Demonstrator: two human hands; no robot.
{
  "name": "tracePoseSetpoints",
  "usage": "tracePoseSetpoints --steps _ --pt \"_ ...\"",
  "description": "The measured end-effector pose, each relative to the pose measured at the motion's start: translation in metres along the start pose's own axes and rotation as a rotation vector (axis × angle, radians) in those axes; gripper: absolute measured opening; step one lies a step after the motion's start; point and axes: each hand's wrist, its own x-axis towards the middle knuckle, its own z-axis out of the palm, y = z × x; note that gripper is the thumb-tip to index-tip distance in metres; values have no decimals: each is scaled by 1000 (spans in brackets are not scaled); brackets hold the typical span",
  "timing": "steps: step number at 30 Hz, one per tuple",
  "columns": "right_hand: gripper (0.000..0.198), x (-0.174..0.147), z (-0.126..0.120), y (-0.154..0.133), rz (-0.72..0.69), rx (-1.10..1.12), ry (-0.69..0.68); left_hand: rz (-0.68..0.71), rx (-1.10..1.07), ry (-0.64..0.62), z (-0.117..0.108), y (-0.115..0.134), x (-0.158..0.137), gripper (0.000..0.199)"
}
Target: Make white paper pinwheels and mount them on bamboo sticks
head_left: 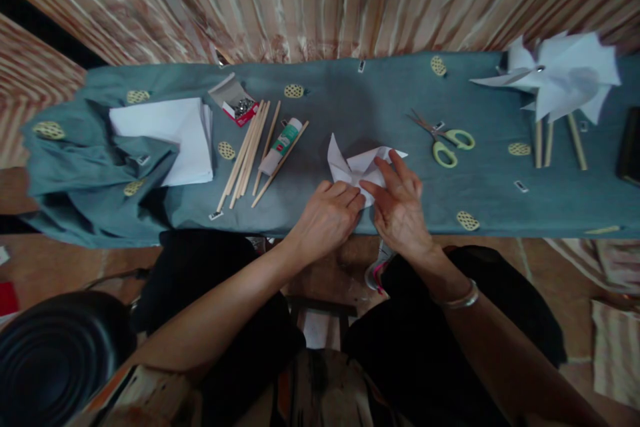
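A white paper pinwheel (341, 159) lies at the front of the cloth-covered table, its pointed blades curling up. My left hand (334, 212) is closed over its near left part, fingers bent onto the paper and the fingertips partly hidden. On the right side of the pinwheel, my right hand (397, 203) has its fingers apart, with the thumb and fingers touching the paper near the centre and the right blade. Green-handled scissors (445, 147) lie to the right of the hands. A glue stick (284, 145) rests among wooden sticks (249, 153) on the left.
An opened small box of metal pins (240, 107) stands behind the sticks. A stack of white paper (175, 140) lies at the left, partly under a cloth fold. Finished paper pinwheels (575, 73) on sticks lie far right. A striped curtain (320, 0) hangs behind the table.
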Motion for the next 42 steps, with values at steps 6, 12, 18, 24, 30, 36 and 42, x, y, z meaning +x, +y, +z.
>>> tracePoseSetpoints --steps 6,12,18,24,30,36,42 --pt "56 2 -3 -1 66 84 35 6 6 28 1 -1 0 23" --pt "58 13 -9 -1 319 116 87 6 6 28 2 -1 -1 21" --pt "73 30 -13 -7 519 134 4 6 9 39 5 -2 -2 23" --pt "75 41 -12 -12 597 147 -39 10 12 50 8 -3 -3 24" --pt "76 42 -10 -19 609 95 -74 22 9 70 8 -4 -5 26" --pt "78 37 -11 -19 617 129 -40 32 -6 83 7 -4 -8 30" --pt "74 35 -11 -3 617 229 85 -57 -168 254 -5 -19 -13 44"
